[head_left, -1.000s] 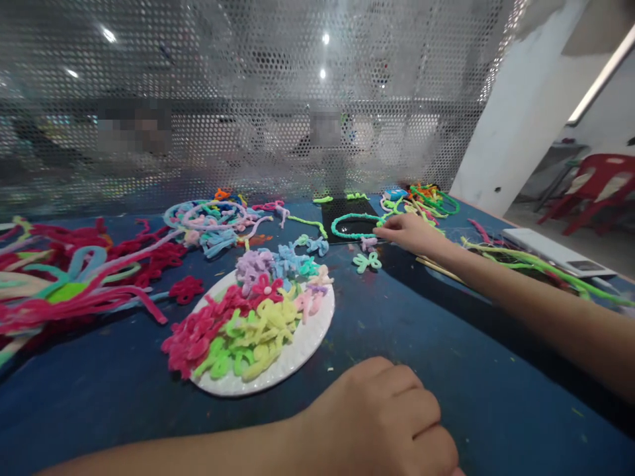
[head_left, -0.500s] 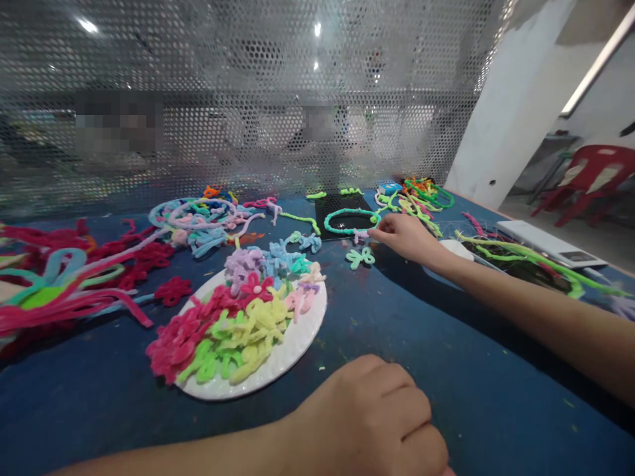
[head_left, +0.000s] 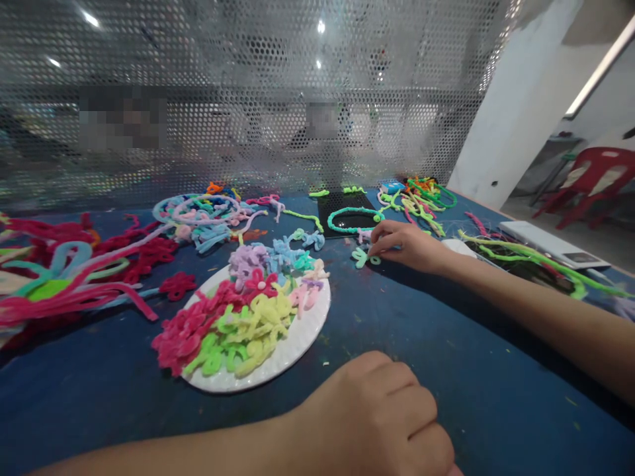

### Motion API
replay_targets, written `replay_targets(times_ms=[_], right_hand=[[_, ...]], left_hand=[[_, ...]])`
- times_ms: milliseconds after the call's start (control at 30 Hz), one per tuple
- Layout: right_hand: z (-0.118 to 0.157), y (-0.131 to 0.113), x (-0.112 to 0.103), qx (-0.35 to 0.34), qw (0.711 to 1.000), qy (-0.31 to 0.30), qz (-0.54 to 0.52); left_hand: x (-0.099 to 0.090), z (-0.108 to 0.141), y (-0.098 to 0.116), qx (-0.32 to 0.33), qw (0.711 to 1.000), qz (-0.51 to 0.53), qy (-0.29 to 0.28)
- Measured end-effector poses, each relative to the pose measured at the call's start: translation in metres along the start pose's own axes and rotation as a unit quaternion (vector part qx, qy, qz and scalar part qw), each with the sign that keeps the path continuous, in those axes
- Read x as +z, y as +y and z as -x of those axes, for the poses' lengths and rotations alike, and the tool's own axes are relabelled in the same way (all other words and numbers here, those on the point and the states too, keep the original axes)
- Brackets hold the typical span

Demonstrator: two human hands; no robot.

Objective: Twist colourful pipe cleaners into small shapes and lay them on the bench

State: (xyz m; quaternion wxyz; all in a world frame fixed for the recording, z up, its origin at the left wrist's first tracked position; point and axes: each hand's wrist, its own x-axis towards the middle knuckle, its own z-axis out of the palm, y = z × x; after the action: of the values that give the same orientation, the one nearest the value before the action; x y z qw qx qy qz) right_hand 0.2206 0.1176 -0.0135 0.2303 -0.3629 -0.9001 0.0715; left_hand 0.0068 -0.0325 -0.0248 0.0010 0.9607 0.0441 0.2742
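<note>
My right hand (head_left: 404, 246) reaches over the blue table, its thumb and fingertips together at the edge of a mint-green flower (head_left: 366, 258). Just behind it lie a small lilac piece (head_left: 364, 234) and a turquoise ring (head_left: 354, 211), the ring on a black sheet (head_left: 331, 206). My left hand (head_left: 372, 423) rests on the table in front, fingers curled under; nothing shows in it, though its fingertips are hidden. Left of my hands, a white plate (head_left: 305, 337) bears fuzzy flowers in red, green, yellow, pink, lilac and blue.
Red and pink fuzzy stems (head_left: 114, 294) lie at the left, with pale rings (head_left: 198, 210) behind. A white device (head_left: 550, 243) and green stems (head_left: 526, 254) are at the right. A perforated metal screen (head_left: 268, 99) stands along the back.
My right hand has moved from the lilac piece toward me, to the mint-green flower. My left hand has stayed about where it was. The view has shifted slightly.
</note>
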Motion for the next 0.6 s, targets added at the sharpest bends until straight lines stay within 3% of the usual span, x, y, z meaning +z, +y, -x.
replay_targets(times_ms=[333, 600], right_hand=[[0.007, 0.002, 0.003, 0.137, 0.989, 0.036, -0.03], [0.002, 0.0, 0.01, 0.183, 0.983, 0.025, -0.014]], left_hand=[[0.001, 0.0, -0.002, -0.003, 1.0, 0.004, 0.005], [0.0, 0.0, 0.001, 0.002, 1.0, -0.009, 0.013]])
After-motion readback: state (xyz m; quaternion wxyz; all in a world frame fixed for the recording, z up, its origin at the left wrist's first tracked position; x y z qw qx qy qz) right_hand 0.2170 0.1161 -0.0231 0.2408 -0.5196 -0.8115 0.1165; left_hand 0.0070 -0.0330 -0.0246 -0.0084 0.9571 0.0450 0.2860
